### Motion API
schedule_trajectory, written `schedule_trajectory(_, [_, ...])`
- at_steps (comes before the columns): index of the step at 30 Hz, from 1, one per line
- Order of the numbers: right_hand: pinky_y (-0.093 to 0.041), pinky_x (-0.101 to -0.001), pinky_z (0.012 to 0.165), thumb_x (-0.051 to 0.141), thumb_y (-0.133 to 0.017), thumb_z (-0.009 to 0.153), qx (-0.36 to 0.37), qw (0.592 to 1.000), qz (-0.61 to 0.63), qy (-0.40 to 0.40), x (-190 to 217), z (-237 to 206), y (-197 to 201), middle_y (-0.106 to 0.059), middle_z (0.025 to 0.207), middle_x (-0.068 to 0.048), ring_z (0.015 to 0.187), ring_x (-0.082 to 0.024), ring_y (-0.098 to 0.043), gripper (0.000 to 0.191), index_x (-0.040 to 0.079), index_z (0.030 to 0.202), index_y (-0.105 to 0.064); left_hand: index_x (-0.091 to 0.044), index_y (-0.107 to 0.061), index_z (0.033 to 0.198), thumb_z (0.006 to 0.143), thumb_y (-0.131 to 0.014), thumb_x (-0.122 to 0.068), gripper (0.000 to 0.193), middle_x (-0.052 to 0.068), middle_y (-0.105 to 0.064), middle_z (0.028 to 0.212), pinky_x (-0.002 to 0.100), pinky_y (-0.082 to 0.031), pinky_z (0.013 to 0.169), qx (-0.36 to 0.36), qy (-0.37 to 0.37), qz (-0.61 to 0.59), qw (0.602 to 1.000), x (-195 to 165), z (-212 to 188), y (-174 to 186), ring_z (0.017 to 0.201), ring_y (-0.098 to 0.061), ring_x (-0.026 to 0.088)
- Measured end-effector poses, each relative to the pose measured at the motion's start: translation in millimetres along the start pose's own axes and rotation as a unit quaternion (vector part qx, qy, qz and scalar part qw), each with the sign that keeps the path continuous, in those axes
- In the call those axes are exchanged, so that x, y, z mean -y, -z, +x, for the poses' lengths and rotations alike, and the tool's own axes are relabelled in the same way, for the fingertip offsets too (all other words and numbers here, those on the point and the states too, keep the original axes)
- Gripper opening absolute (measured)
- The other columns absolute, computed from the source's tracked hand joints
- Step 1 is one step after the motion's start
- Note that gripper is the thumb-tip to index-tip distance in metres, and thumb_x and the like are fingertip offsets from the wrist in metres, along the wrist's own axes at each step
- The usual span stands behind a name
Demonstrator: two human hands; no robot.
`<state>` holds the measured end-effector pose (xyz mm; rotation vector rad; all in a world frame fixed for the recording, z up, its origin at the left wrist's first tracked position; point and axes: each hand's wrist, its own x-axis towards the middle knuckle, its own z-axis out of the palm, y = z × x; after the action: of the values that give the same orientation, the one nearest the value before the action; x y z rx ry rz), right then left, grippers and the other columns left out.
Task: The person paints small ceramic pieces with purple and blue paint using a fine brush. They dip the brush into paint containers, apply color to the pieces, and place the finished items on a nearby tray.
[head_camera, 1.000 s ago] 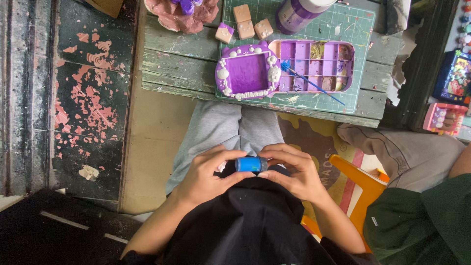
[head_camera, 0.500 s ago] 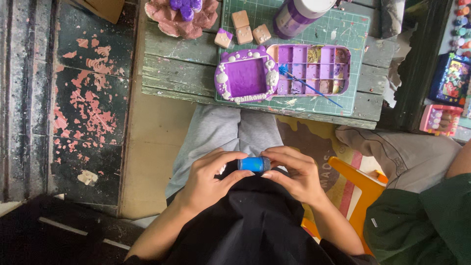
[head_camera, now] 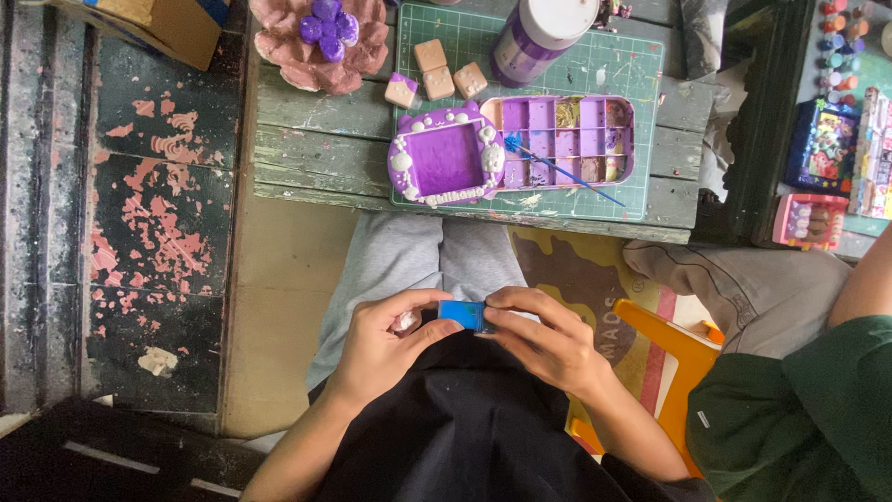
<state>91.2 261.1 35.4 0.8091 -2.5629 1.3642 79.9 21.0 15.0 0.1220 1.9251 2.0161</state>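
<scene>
Down in the head view, I see my left hand (head_camera: 376, 346) and right hand (head_camera: 548, 339) meeting over my lap, both pinching a small blue block (head_camera: 462, 314) between fingertips. Its long axis runs left to right, one end in each grip. Neither hand is nearer. Well beyond, a purple tray (head_camera: 444, 160) rests on the green cutting mat (head_camera: 641, 70).

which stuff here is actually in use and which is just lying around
In hand:
small blue block, gripped between left hand and right hand

Lying about:
purple frame
paint palette
blue paintbrush
paint bottle
small cubes
green cutting mat
</scene>
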Motion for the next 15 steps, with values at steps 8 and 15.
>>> schedule_trajectory(8, [-0.06, -0.0367, 0.089, 0.005, -0.085, 0.079, 0.03, 0.997, 0.004, -0.073, 1.7, -2.3, 1.9, -0.07, 0.116, -0.017, 0.105, -0.029, -0.073, 0.045, -0.002, 0.119, -0.067, -0.002, -0.077, 0.109, 0.082, -0.086, -0.013, 0.031, 0.001, -0.07, 0.074, 0.019, -0.039, 0.051, -0.012, 0.038, 0.034, 0.999, 0.0, 1.8, -1.5, 0.061, -0.045, 0.0])
schedule_trajectory(15, [-0.064, -0.0329, 0.089, 0.01, -0.077, 0.091, 0.009, 0.937, 0.168, -0.306, 9.4, -17.0, -4.4, -0.076, 0.109, -0.012, 0.099, -0.019, -0.077, 0.036, -0.001, 0.123, -0.065, -0.003, -0.075, 0.107, 0.081, -0.087, -0.012, 0.03, -0.003, -0.067, 0.072, 0.019, -0.043, 0.052, -0.012, -0.04, 0.063, 0.997, -10.1, 3.0, -5.4, 0.06, -0.049, -0.001])
